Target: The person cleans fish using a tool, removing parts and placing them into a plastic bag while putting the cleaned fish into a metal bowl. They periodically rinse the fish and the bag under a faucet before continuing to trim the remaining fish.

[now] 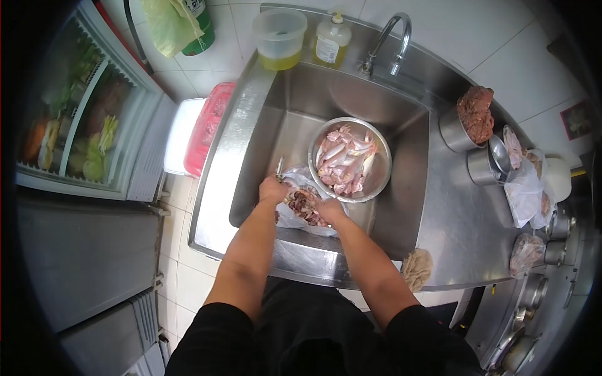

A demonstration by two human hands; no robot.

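Observation:
A white plastic bag [289, 217] lies spread at the front of the steel sink [290, 135], holding dark reddish pieces that look like fish innards [305, 203]. At its left side my left hand [273, 190] is closed, and a slim greyish item [280, 165] sticks up from it. My right hand [332, 212] is at the bag's right side, its fingers curled down at the plastic and the innards; the fingertips are hidden. Just beyond, a round metal bowl [386, 172] full of pinkish whole fish [346, 161] stands in the sink, its rim close to the bag.
A faucet [401, 37], a soap bottle [332, 42] and a tub of yellow liquid [279, 41] line the back. On the right counter are metal pots [456, 133], minced meat [476, 113], bagged food [525, 191] and a cloth [417, 269]. A glass-door fridge [88, 113] stands left.

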